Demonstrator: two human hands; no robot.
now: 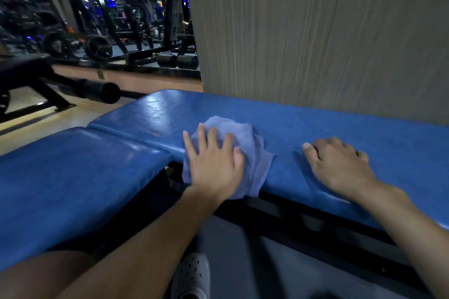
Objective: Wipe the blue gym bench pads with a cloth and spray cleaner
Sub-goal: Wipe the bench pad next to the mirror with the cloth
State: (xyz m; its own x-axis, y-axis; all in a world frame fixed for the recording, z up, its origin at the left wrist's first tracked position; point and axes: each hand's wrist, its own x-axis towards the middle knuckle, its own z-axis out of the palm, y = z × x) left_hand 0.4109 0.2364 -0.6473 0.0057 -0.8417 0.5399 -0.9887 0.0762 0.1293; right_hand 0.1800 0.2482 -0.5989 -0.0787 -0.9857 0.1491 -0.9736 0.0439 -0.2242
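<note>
The left hand (213,160) lay flat on the cloth (250,143) with its fingers straight and spread; it did not pinch the cloth, it only pressed it down from above on the long blue pad (315,119). The cloth was pale blue and crumpled; it sat at the near edge of this pad, close to the narrow gap where the second blue pad (73,172) began; one part of it hung over the edge, in front of the black frame (303,221) below.

The right hand (340,165) rested on the same long pad, well apart from the cloth on its right side; its fingers were bent with the tips on the vinyl, the thumb pointed toward the cloth, and it held nothing.

The second pad lay to the left and nearer to the person, at an angle to the long one; both surfaces shone a little. Behind the long pad stood a grey panel (315,31) with a wood-like grain; at the left, on the pale floor (29,104), stood a black bench (24,68) with a round roller (107,92); further back were dark gym machines (109,19), too dim to tell in detail. At the bottom a light shoe (192,277) with small holes stood on grey floor.
</note>
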